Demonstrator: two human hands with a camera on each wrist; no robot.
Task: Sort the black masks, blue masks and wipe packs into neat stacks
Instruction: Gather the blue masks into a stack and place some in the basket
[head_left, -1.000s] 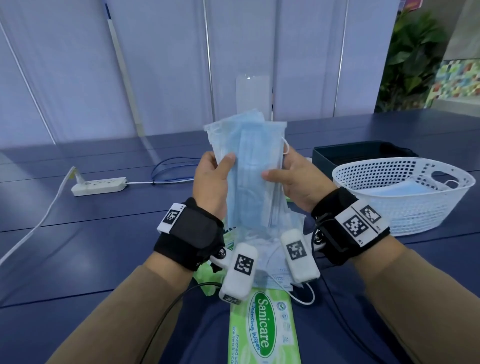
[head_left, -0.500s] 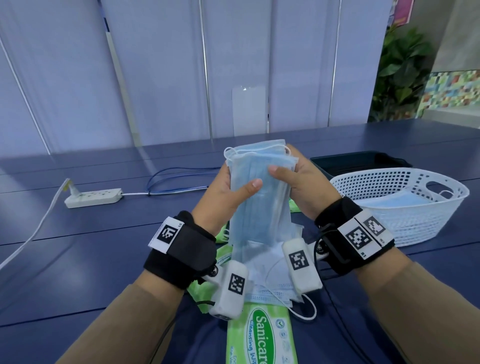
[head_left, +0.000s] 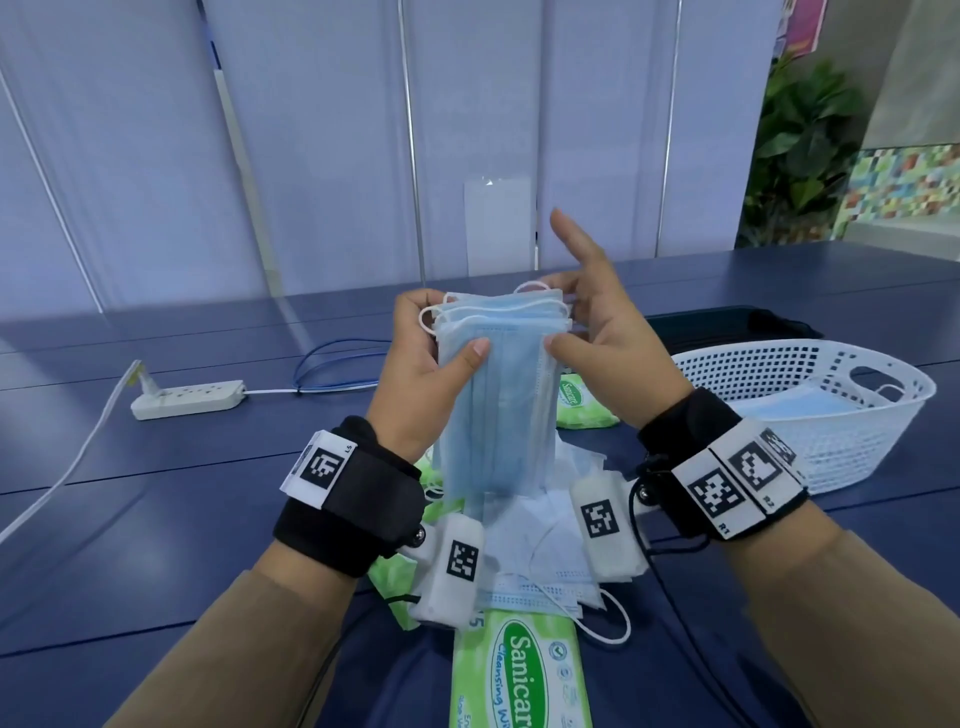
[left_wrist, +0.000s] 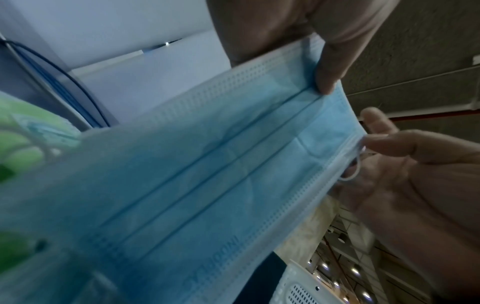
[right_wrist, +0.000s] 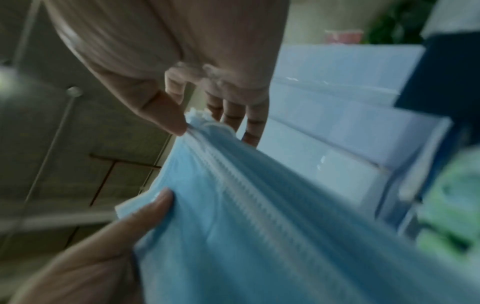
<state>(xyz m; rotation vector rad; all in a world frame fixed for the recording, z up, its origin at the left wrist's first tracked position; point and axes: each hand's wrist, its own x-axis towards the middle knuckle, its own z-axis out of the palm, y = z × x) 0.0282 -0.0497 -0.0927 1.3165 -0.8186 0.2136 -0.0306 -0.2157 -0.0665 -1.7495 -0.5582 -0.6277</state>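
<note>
A stack of blue masks (head_left: 498, 405) stands upright on its short edge, over loose pale masks (head_left: 535, 545) on the table. My left hand (head_left: 447, 327) grips its upper left side, thumb on the front and fingers behind. My right hand (head_left: 576, 301) is at the upper right corner: its thumb tip touches the stack's edge, its fingers are straight and the index points up. The wrist views show the same stack (left_wrist: 207, 185) (right_wrist: 259, 205) close up. Green wipe packs lie below (head_left: 519, 670) and behind (head_left: 576, 402) the masks. No black masks are visible.
A white mesh basket (head_left: 831, 447) with blue masks (head_left: 795, 408) inside stands at the right, with a dark box (head_left: 727, 325) behind it. A white power strip (head_left: 187, 400) and a blue cable (head_left: 332, 364) lie at the left on the blue table.
The fanned-out masks now sit squared into a tighter stack, held lower. My right fingers have straightened off the back of the stack; the left hand keeps its grip.
</note>
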